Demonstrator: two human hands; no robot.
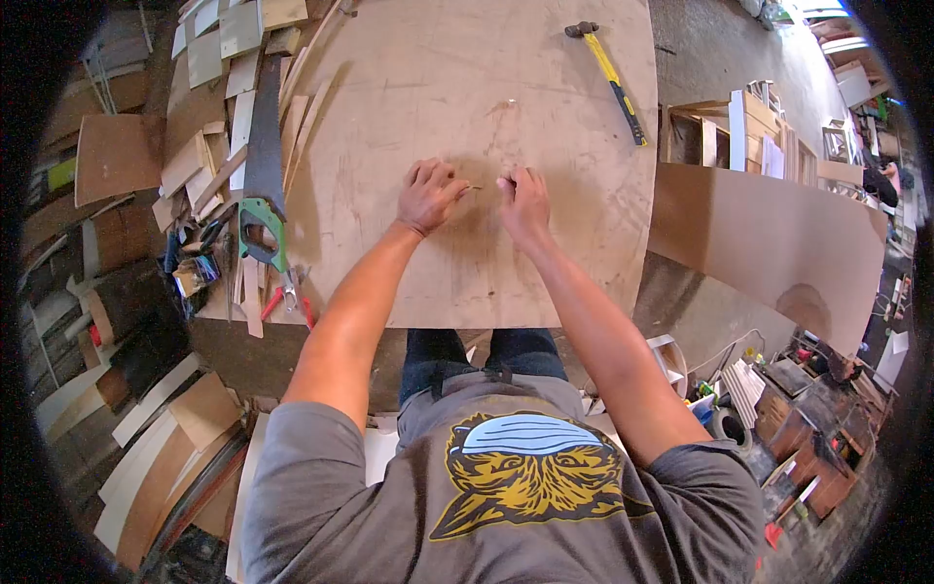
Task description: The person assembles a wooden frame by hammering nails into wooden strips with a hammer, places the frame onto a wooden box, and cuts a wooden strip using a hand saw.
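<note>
Over the wooden board on the table (pixel 467 282), my left hand (pixel 428 200) is closed, and a small thin nail-like piece (pixel 475 187) sticks out between thumb and forefinger. A short gap away, my right hand (pixel 526 206) is also closed, its thumb pressed to the curled fingers. Whatever it holds, if anything, is too small to make out. Beyond it at the far right lies a hammer (pixel 610 83) with a yellow and black handle. Along the left edge rests a handsaw (pixel 263 165) with a green handle, and pliers (pixel 290 295) with red grips lie near it.
Wood offcuts (pixel 209 165) are heaped at the table's left side, with thin wood strips (pixel 309 122) beside the saw. To the right stands a large brown panel (pixel 769 243). A cluttered wooden shelf unit (pixel 817 428) is at lower right, and boards (pixel 170 467) lean at lower left.
</note>
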